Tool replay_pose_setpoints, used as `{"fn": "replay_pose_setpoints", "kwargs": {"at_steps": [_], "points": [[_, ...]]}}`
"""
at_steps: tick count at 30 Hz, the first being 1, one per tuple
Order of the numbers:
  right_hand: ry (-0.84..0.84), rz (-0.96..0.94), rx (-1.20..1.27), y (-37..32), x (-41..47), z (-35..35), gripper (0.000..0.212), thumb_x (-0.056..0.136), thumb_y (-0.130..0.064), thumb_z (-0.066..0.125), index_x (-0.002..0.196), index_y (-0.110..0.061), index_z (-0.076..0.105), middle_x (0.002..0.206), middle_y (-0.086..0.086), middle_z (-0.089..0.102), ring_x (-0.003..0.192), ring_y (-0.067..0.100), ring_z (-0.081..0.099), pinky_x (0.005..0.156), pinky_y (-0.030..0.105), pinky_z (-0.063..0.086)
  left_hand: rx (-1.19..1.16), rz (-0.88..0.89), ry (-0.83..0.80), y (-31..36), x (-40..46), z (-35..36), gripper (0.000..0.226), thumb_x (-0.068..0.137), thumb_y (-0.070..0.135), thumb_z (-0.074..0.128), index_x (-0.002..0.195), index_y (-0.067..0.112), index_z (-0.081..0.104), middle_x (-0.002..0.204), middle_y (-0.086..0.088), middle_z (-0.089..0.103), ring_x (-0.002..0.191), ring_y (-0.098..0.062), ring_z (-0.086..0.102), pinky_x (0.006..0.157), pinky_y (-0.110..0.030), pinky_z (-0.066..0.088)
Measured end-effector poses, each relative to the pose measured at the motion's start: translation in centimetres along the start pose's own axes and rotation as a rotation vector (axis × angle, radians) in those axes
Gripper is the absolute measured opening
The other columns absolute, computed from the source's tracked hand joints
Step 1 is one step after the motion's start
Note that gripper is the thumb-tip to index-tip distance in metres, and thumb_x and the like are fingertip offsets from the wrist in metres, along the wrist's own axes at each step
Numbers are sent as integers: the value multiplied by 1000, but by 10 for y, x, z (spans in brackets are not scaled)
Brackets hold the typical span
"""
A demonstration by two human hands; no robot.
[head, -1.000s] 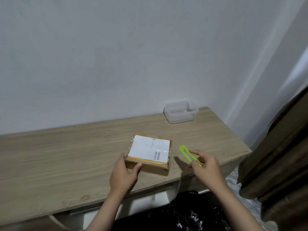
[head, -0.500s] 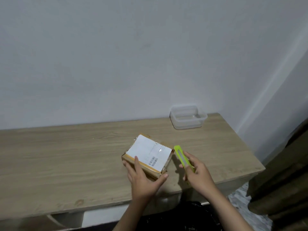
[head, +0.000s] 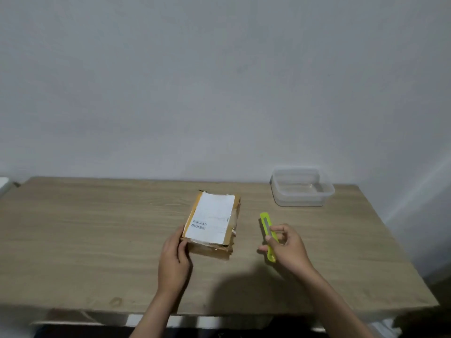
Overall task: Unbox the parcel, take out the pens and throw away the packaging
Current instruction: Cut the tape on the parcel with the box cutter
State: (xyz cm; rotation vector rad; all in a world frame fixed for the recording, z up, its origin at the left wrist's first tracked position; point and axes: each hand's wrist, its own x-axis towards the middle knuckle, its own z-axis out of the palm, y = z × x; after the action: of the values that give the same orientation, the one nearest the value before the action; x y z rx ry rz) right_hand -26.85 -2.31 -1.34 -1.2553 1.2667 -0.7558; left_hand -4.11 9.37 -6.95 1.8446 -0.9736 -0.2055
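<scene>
At the bottom of the frame two bare forearms reach up from the near edge of the pale wood-grain tabletop. Left of centre, the left hand rests against the near left corner of the flat brown cardboard parcel, its grip curled round that corner with the thumb on the front face and the fingers along the left side. Right of centre, the right hand holds a bright yellow-green plastic utility knife; the grip pinches the lower half of the handle between thumb and curled fingers, and the free end of the knife points up the frame, away from the person. Whether a blade is extended cannot be told. Knife and parcel are near each other but apart. The parcel lies flat at the middle of the tabletop, its top covered by a white shipping label with barcodes printed near the left edge, and shiny clear tape along its right side. Farther back, in the right part of the frame, a clear rectangular plastic container stands near the plain grey-white wall.
</scene>
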Motion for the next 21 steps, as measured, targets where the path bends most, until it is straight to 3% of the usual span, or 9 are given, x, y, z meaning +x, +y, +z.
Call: {"fn": "replay_pose_setpoints", "kwargs": {"at_steps": [2,4,6,8,10,13,17,21], "points": [[47,22,49,3,21,6,16,89,-2,57,90,-17,57,91,16,62,66,28,73,58,39,53,-8,-84,56,-2,9,2,42,93,5,44,133,16,51,128,-1,58,119,-21,53,97,-19,36],[100,34,53,5,43,11,15,86,-5,62,87,-20,61,91,18,67,78,33,71,64,46,57,-53,-124,15,-4,12,2,47,94,26,40,139,18,42,137,2,50,127,-18,46,101,-26,35],[115,13,-3,6,66,16,17,82,-6,66,86,-22,64,97,17,70,87,31,69,80,52,57,-57,-102,-54,-7,12,3,67,87,50,39,146,20,28,143,7,40,132,-13,39,105,-31,34],[93,-18,-72,5,85,21,23,79,-4,67,92,-23,64,103,13,69,95,26,67,90,47,54,23,-80,-96,-9,11,4,92,75,64,47,149,21,15,147,5,35,132,-8,34,107,-39,34],[68,-35,-164,2,99,26,28,79,-1,65,102,-18,64,108,12,67,93,20,64,90,36,52,128,-96,-117,-10,12,5,112,62,70,57,150,23,6,151,0,32,135,-14,33,108,-46,34],[46,-57,-337,-1,121,33,33,81,0,62,113,-7,63,112,14,65,93,21,60,84,22,42,205,-114,-120,-7,13,5,124,53,74,62,149,30,-3,153,-3,30,138,-21,31,108,-51,33],[50,-75,-456,-4,145,41,35,83,1,54,118,2,61,124,18,62,116,29,57,97,25,39,234,-102,-113,-10,14,6,125,54,78,58,148,30,-9,153,-4,31,138,-23,32,107,-51,34],[64,-114,-512,-5,156,46,36,83,2,48,115,3,63,123,21,62,117,31,57,102,30,40,231,-98,-107,-12,15,7,124,56,79,56,146,33,-15,154,-5,27,140,-23,29,108,-52,33]]}}
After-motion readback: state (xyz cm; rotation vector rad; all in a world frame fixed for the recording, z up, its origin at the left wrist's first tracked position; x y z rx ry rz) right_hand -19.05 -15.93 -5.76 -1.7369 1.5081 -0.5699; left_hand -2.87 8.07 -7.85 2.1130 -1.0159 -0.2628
